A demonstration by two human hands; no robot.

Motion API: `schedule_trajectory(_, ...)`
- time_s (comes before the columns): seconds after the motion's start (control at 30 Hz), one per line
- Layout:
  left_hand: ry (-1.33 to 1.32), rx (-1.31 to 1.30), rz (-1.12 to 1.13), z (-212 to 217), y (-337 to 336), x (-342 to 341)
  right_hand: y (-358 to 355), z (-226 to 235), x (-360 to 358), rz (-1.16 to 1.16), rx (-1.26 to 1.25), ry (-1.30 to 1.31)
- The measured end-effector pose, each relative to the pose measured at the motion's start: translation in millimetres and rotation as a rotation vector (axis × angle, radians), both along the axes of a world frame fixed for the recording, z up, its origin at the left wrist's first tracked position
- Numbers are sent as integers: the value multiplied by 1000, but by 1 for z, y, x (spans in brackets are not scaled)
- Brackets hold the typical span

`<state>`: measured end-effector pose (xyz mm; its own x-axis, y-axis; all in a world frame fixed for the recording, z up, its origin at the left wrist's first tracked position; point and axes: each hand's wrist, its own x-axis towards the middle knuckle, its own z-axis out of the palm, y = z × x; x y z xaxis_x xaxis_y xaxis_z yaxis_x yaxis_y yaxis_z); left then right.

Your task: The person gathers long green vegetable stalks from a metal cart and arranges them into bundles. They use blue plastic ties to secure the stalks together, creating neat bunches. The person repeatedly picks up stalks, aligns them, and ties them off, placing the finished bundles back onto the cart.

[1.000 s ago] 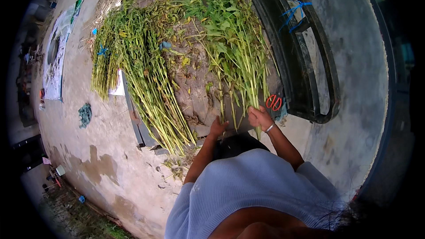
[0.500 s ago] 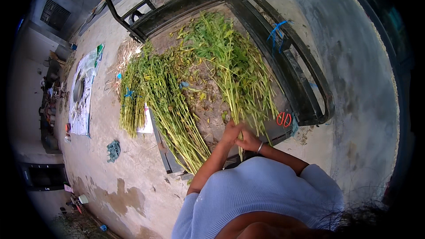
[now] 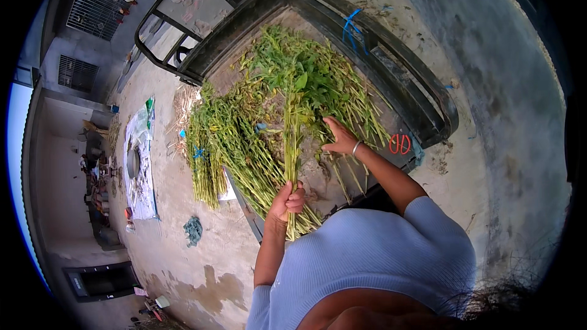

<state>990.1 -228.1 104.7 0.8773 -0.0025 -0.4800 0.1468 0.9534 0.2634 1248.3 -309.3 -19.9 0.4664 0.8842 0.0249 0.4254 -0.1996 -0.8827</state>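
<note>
My left hand (image 3: 288,201) is closed around the lower stems of a bunch of leafy stalks (image 3: 292,140), whose leafy tops point away from me. To the right, my right hand (image 3: 342,137) is open, fingers spread, at the edge of a loose pile of green stalks (image 3: 361,107); it holds nothing, and I cannot tell whether it touches them. Left of the held bunch, a thick row of stalks (image 3: 241,165) lies across the cart bed (image 3: 315,177). Beyond its left side is a bundle (image 3: 205,180) tied with blue string.
Dark metal rails (image 3: 391,73) edge the cart on the far and right sides. Red-handled scissors (image 3: 400,143) lie at its right corner. On the concrete floor are a crumpled teal cloth (image 3: 193,231) and a white sheet (image 3: 142,177). A grey wall (image 3: 477,85) stands right.
My hands, together on the stems before, have parted. The left has moved left with the bunch, onto the left row's side. The right has let go, opened and reached forward.
</note>
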Motion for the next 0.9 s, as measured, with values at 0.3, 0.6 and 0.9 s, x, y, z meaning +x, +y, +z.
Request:
schedule_trajectory(0.3,-18,-64,-36,42,-32,-37,26,48,13,618,156,646)
schedule_trajectory(0.6,37,141,-66,40,-38,0,-55,106,-75,374,-145,-61)
schedule_trajectory(0.9,98,248,-112,34,-23,-11,-58,83,-4,-17,227,56)
